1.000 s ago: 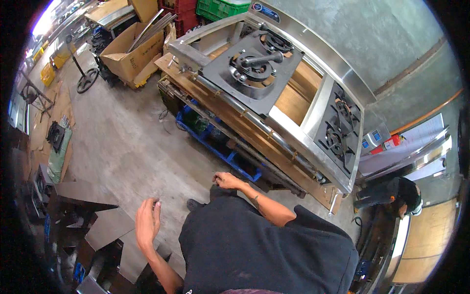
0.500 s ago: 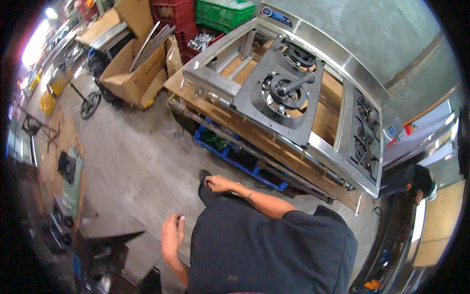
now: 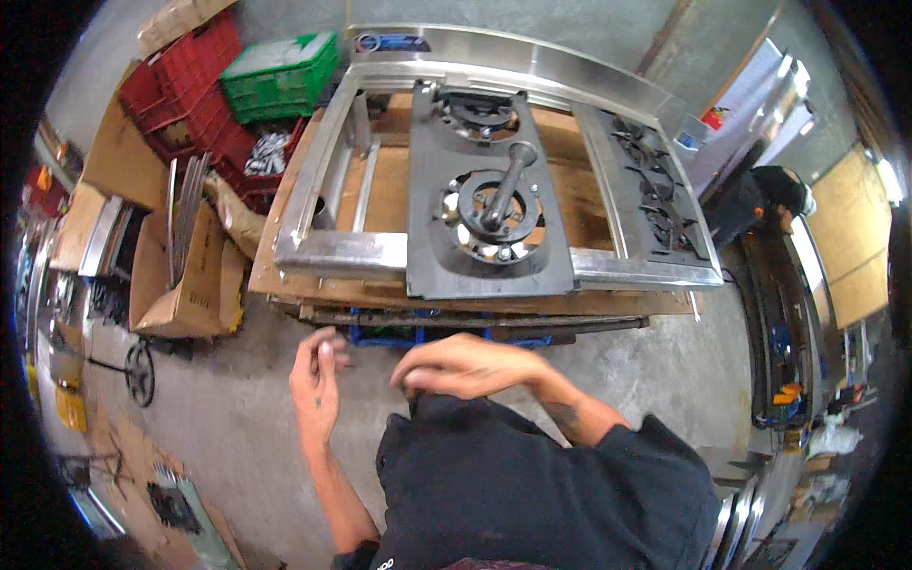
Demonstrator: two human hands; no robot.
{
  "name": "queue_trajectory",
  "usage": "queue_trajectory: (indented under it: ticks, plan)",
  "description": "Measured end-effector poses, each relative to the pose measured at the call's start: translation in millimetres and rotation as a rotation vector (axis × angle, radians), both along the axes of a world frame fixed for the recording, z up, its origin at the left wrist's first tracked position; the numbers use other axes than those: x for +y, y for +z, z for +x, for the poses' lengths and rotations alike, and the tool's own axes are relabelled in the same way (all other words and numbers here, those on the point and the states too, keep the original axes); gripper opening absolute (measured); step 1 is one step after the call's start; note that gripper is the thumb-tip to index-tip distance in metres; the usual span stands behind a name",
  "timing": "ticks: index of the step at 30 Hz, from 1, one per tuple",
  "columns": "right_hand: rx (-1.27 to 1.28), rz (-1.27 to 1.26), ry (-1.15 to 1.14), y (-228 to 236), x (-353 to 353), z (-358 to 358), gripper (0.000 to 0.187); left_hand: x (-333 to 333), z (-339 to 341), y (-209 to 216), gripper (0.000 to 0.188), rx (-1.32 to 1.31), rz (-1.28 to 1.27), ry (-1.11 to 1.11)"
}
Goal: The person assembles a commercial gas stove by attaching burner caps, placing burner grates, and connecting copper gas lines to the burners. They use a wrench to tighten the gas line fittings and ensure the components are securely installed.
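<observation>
Short of the stove's near edge, my left hand (image 3: 319, 375) is raised with the thumb apart from the bent fingers and nothing visible in it. My right hand (image 3: 465, 365), in front of my body, has its fingers curled in toward the thumb; whether anything is inside is hidden. Ahead stands a stainless steel stove frame (image 3: 342, 249). Across its middle lies a dark grey burner panel (image 3: 432, 223) with two round burner openings. A dark elbow-shaped pipe piece (image 3: 507, 185) sits on the nearer burner. Neither hand touches the stove.
Black pan supports (image 3: 655, 185) fill the stove's right end. Cardboard and a blue pallet (image 3: 380, 337) lie beneath it. To the left stand a cardboard box (image 3: 190, 285) of metal strips, red crates (image 3: 195, 76) and a green crate (image 3: 280, 81). Another person (image 3: 760, 204) bends over at the right.
My view has turned and come nearer the stove, which now sits squarely ahead. Both hands have risen toward its front edge, and my right hand appears larger.
</observation>
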State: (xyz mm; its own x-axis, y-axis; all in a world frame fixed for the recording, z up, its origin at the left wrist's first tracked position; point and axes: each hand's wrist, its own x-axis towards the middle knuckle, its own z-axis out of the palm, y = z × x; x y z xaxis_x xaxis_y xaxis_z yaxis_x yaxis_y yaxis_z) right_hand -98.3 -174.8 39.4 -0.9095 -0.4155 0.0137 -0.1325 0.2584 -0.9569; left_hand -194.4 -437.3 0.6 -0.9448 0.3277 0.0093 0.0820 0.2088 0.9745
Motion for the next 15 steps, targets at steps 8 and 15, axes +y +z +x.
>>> queue_trajectory:
  ticks: [8, 15]
  plan:
    - [0.418, 0.470, -1.339, -40, 251, -56, 0.041, 181, -140, -2, 0.044, 0.281, -0.030, -0.149]
    - [-0.261, -0.437, -1.142, -103, 311, -101, 0.066, 265, -198, -53, 0.058, 0.194, -0.210, -0.146]
